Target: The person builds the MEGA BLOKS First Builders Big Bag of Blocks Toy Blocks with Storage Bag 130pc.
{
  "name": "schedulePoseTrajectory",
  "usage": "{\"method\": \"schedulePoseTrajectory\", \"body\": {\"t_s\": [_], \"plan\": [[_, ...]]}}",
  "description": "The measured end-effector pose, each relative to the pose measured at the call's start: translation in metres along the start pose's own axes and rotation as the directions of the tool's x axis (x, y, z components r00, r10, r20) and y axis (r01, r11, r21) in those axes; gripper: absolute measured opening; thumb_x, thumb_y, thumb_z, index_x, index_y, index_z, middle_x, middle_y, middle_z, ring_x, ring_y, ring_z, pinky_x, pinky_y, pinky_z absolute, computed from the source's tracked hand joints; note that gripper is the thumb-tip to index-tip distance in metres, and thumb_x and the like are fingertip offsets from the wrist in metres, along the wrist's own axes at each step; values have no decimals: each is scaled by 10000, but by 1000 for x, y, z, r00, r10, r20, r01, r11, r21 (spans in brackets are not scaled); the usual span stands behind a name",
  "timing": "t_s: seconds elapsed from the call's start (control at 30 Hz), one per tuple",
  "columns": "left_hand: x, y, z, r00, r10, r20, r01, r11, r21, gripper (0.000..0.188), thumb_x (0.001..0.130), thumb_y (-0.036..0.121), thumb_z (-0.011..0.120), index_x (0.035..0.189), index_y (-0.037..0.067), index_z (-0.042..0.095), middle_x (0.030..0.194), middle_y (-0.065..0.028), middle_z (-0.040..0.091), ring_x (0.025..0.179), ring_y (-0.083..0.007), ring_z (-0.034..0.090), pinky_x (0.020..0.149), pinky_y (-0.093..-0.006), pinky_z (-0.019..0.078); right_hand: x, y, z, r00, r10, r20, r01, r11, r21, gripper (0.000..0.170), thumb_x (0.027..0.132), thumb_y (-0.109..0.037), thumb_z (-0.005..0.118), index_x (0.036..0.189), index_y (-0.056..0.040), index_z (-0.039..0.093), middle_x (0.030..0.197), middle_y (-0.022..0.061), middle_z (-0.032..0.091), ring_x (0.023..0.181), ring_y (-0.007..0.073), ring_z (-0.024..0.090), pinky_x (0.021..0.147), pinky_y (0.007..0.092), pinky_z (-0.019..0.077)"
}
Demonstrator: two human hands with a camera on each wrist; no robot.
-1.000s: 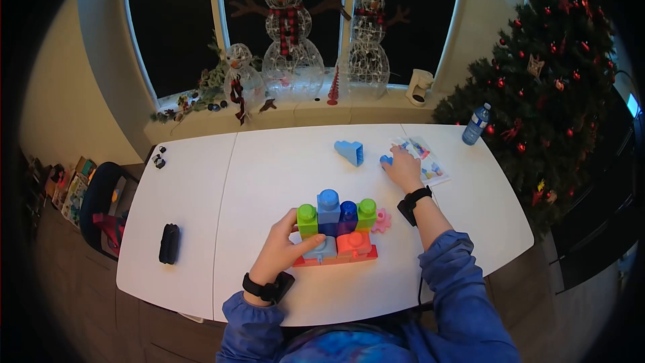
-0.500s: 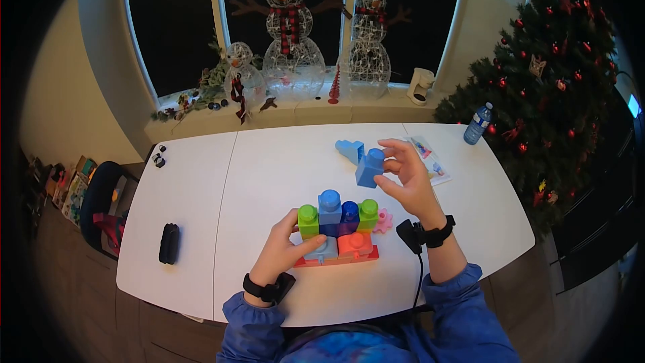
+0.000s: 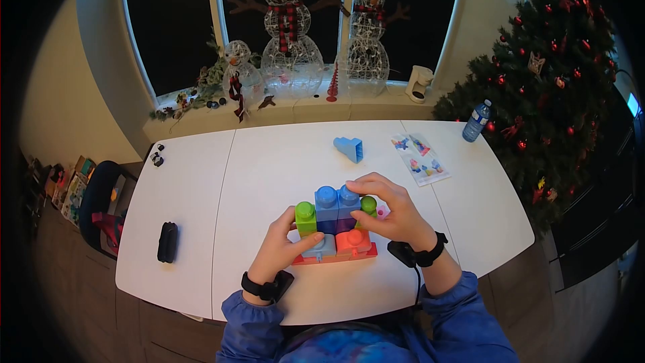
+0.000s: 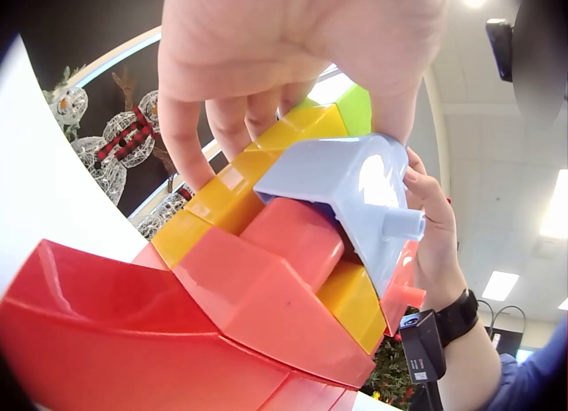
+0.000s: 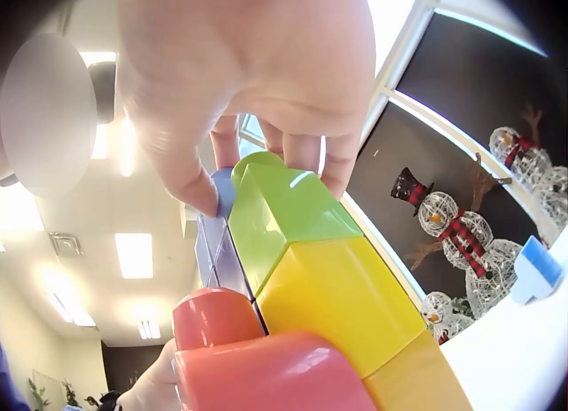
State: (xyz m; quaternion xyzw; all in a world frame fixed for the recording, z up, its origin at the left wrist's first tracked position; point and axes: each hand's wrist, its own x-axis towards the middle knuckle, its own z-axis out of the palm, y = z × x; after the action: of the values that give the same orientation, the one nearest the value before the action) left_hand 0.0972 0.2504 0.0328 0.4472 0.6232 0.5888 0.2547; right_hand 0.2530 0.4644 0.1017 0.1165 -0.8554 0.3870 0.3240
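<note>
A toy block build stands on the white table (image 3: 262, 161), its red base (image 3: 371, 253) nearest me. My left hand (image 3: 274, 250) holds the build's left side, thumb on the light blue block (image 4: 328, 176) and fingers behind the yellow blocks (image 4: 213, 207). With thumb and fingers, my right hand (image 3: 398, 216) pinches a blue block (image 3: 347, 202) at the top, beside another blue block (image 3: 326, 205). Green blocks (image 3: 305, 216) flank this pair. The coral block (image 3: 352, 240) sits lower in front. In the right wrist view, a green block (image 5: 288, 211) partly hides the pinched one.
A light blue cone-shaped piece (image 3: 349, 149) lies behind the build. Farther right are a picture leaflet (image 3: 422, 160) and a water bottle (image 3: 476, 121). A black case (image 3: 168, 242) lies at left. The pink piece (image 3: 383, 212) shows partly behind my right hand.
My right hand picked up the blue block near the leaflet and brought it left and toward me onto the build's top. My left hand stayed on the build.
</note>
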Motion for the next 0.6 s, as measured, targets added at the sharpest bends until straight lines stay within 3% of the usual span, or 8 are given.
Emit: {"method": "schedulePoseTrajectory", "body": {"t_s": [0.07, 0.17, 0.3, 0.43, 0.53, 0.6], "plan": [[-1, 0, 3, 999, 8, -42, -9, 1000, -17, 484, 897, 194, 822, 1294, 33, 597, 1142, -69, 701, 1079, -177, 652, 1030, -374, 500, 3, 2, -7, 999, 23, 45, -25, 999, 40, 457, 887, -104, 779, 1330, -73, 667, 1145, 129, 704, 1011, 269, 691, 908, 356, 545], [0, -1, 2, 998, 11, -60, -13, 1000, -23, 471, 889, 220, 832, 1261, 29, 613, 1114, -78, 712, 1049, -183, 664, 1024, -384, 508, 21, 22, -19, 992, 125, -4, -121, 968, 218, 434, 929, -219, 763, 1324, -64, 673, 1146, 136, 718, 1051, 268, 702, 902, 359, 543], [0, -1, 4, 998, 20, -61, -23, 999, -39, 476, 888, 222, 831, 1260, 21, 612, 1118, -83, 712, 1049, -188, 664, 1027, -386, 503, 73, 88, -27, 944, 304, -129, -327, 910, -253, 407, 943, -305, 735, 1249, -41, 686, 1150, 145, 722, 1075, 303, 702, 907, 401, 552], [0, 2, 1, 999, 9, -35, -9, 1000, -16, 489, 889, 200, 828, 1282, 18, 600, 1139, -78, 703, 1076, -185, 651, 1034, -374, 494, 86, 179, -6, 911, 397, -113, -365, 647, -669, 480, 894, -389, 746, 1213, -38, 672, 1176, 153, 715, 1094, 334, 696, 919, 455, 564], [-1, 0, 0, 1000, -8, -5, 8, 1000, -5, 511, 895, 154, 821, 1326, 24, 579, 1180, -60, 681, 1130, -170, 625, 1036, -344, 481, 91, 210, 12, 774, 632, -49, -406, 434, -804, 555, 857, -440, 750, 1240, -49, 661, 1195, 165, 705, 1100, 332, 700, 911, 465, 571], [0, 0, 0, 1000, -8, -9, 8, 1000, 1, 505, 895, 151, 820, 1321, 24, 581, 1179, -61, 682, 1127, -170, 624, 1035, -343, 480, 88, 222, 17, 756, 654, -31, -406, 430, -806, 507, 859, -422, 732, 1194, -46, 680, 1127, 174, 731, 1039, 349, 724, 881, 461, 587]]}}
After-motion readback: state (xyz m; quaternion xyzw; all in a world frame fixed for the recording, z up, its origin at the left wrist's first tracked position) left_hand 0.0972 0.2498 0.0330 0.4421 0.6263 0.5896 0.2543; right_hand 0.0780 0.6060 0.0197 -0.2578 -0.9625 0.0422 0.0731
